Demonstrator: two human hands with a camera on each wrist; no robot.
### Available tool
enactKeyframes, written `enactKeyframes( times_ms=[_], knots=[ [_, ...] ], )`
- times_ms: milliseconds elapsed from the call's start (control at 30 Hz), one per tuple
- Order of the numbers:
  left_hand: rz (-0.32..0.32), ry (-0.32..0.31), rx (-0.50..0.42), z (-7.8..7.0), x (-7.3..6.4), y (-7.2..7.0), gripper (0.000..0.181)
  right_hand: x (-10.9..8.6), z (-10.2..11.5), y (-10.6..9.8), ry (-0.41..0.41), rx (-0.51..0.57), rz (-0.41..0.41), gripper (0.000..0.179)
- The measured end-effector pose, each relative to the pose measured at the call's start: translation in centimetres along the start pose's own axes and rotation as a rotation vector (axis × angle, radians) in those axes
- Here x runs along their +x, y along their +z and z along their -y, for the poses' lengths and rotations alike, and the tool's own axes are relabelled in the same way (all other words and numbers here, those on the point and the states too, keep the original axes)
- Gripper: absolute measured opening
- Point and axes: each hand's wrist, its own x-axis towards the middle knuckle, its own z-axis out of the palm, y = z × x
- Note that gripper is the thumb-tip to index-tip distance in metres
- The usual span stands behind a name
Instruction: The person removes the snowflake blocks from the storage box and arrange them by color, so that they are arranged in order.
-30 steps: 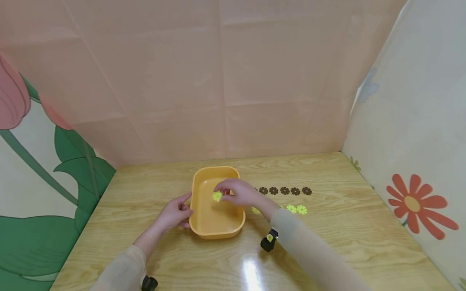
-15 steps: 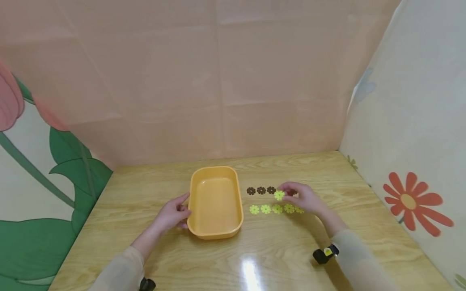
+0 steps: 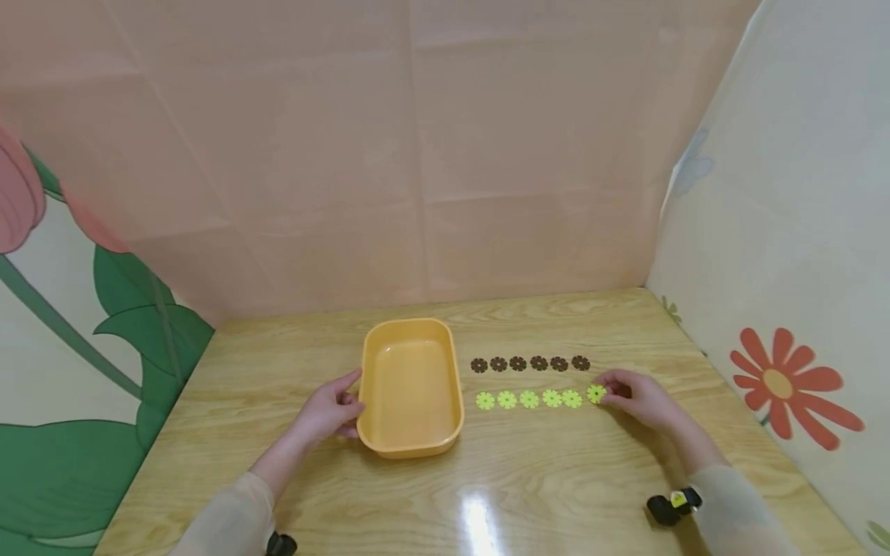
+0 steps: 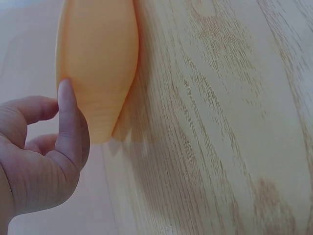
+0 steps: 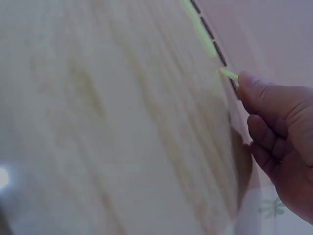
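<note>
An orange-yellow rectangular plastic tub (image 3: 412,444) stands on the table, its inside bare. At its left rim my left hand (image 3: 330,409) holds the wall, with a fingertip (image 4: 67,88) against the outside in the left wrist view. My right hand (image 3: 638,398) pinches a yellow-green flower-shaped disc (image 3: 596,394) between thumb and fingers. That disc is at the right end of a row of matching yellow-green discs (image 3: 529,399). In the right wrist view the pinched disc (image 5: 228,74) is tilted, close over the table.
Behind the yellow-green row lies a parallel row of dark brown flower-shaped discs (image 3: 538,363). The wood-grain table (image 3: 389,502) meets a pink wall covering (image 3: 417,193) at the back. A flower-printed panel (image 3: 786,232) borders the right side.
My right hand has carried the yellow-green disc from over the tub rightward, past both rows, and lowered it at the row's right end. My left hand has stayed at the tub's rim.
</note>
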Motion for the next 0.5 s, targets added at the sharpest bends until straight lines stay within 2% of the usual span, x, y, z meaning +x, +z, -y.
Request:
enactKeyframes(
  times_ms=[100, 267, 500],
  knots=[
    [-0.002, -0.002, 0.003, 0.02, 0.01, 0.02, 0.067, -0.26, -0.29, 0.13, 0.019, -0.013, -0.003, 0.024],
    [-0.001, 0.004, 0.013, -0.11, -0.13, 0.04, 0.068, -0.39, -0.44, 0.32, -0.01, -0.019, -0.022, 0.021],
    [0.006, 0.007, 0.0, -0.09, -0.11, 0.01, 0.068, -0.48, -0.85, 0.54, -0.107, -0.037, -0.058, 0.02]
  ],
)
